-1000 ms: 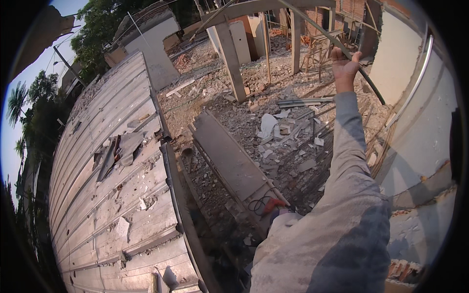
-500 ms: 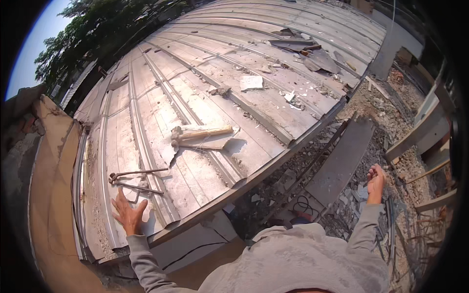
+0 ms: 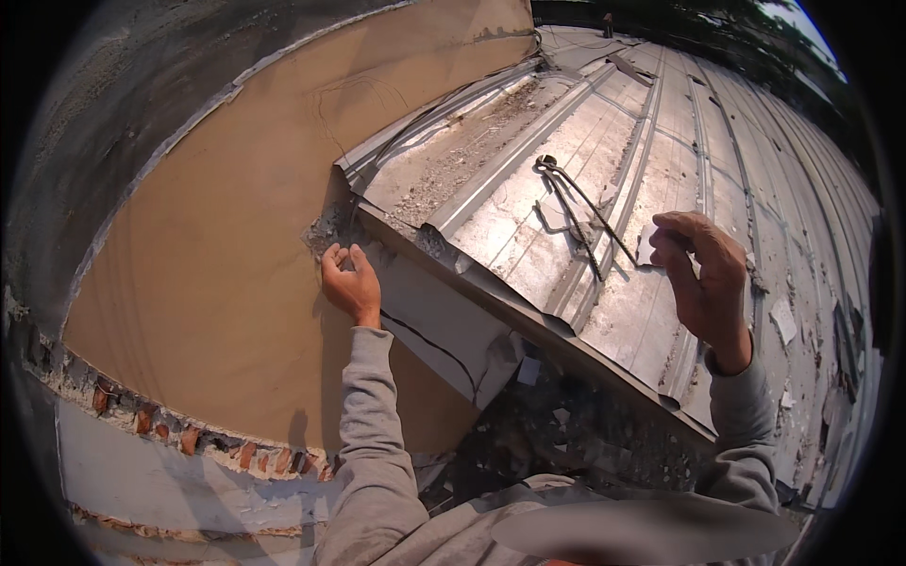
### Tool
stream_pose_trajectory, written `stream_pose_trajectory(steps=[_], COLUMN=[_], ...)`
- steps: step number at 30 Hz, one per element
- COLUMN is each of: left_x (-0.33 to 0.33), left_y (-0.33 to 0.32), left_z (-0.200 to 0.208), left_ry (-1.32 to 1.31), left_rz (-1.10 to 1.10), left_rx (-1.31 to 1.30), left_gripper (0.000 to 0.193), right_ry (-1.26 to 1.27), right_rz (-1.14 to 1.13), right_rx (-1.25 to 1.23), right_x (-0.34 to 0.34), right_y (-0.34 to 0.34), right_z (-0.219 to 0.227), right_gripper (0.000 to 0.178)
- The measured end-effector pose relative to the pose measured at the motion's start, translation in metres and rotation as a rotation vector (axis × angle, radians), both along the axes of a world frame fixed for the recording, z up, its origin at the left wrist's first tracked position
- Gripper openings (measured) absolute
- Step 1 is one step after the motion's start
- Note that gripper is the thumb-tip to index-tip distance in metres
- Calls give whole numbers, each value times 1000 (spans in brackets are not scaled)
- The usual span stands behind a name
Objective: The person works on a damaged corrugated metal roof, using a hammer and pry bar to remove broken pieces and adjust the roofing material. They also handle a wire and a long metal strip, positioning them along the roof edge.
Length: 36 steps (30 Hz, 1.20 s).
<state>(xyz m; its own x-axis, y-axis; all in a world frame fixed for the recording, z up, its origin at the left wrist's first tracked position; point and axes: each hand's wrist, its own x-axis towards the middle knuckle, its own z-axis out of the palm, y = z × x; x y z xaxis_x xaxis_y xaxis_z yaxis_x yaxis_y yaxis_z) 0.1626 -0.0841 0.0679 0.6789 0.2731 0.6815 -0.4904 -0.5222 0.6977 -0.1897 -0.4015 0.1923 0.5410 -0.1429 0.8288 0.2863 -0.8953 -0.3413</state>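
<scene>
My left hand point(image 3: 351, 288) is raised by the tan wall, close to the broken corner where the wall meets the metal roof. Its fingers are loosely curled and apart, with nothing visible in them. Above the roof sheets point(image 3: 514, 226) on the right, my right hand point(image 3: 706, 275) hangs with bent fingers and the thumb apart; I see nothing in its grasp. Between the hands, dark long-handled pincers point(image 3: 578, 209) lie on the roof across a raised rib, jaws pointing away. A pale flat fragment point(image 3: 645, 245) lies beside my right fingertips.
The tan wall point(image 3: 217, 255) rises on the left, with broken brick point(image 3: 189, 440) along its lower edge. The roof's front edge point(image 3: 510, 307) overhangs a dark drop with rubble point(image 3: 562, 415). A black cable point(image 3: 425, 344) runs under the edge. Loose grit lies along the roof's left side.
My view has swung left toward the wall. My left hand has gone from the roof sheets to the wall corner; my right hand has come from beyond the roof edge to above the roof.
</scene>
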Motion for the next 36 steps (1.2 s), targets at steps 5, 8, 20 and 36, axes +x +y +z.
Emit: stream_pose_trajectory(steps=[5, 8, 20, 36], left_x=[87, 116, 118, 156], left_y=[38, 38, 35, 31], left_z=[-6, -13, 12, 49], left_ry=[124, 168, 115, -34], left_rz=[-47, -206, -623, -645], left_rx=[334, 406, -77, -138], left_gripper=[64, 54, 19, 19], right_ry=[-171, -233, 665, 809], right_rz=[470, 285, 212, -501], right_rx=[-473, -726, -572, -1329], right_x=[194, 315, 457, 450], right_y=[120, 174, 135, 189], right_z=[65, 95, 199, 326], right_gripper=[25, 23, 23, 20])
